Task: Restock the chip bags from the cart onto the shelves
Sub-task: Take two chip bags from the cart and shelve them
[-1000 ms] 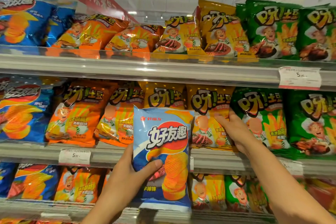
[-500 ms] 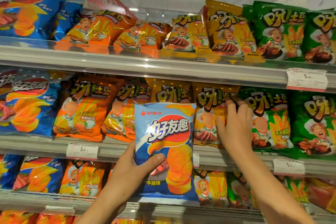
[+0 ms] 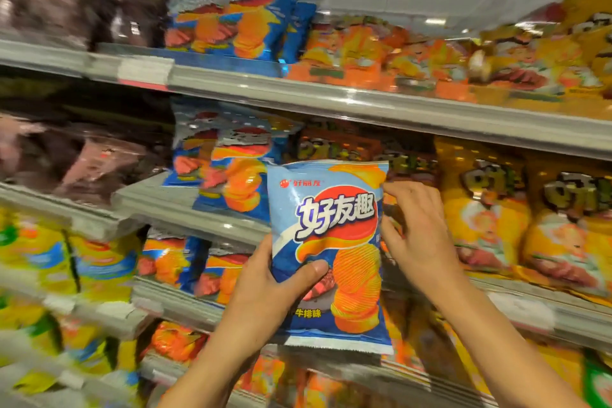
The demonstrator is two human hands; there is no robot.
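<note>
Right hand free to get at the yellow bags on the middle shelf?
Probably yes. The right hand only touches the blue bag's right edge, and the yellow bags stand just right of it, nothing between.

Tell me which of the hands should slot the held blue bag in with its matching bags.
Left, probably. The left hand already grips the blue chip bag, and the matching blue bags sit up and to the left. The right hand only touches the bag's right edge.
</note>
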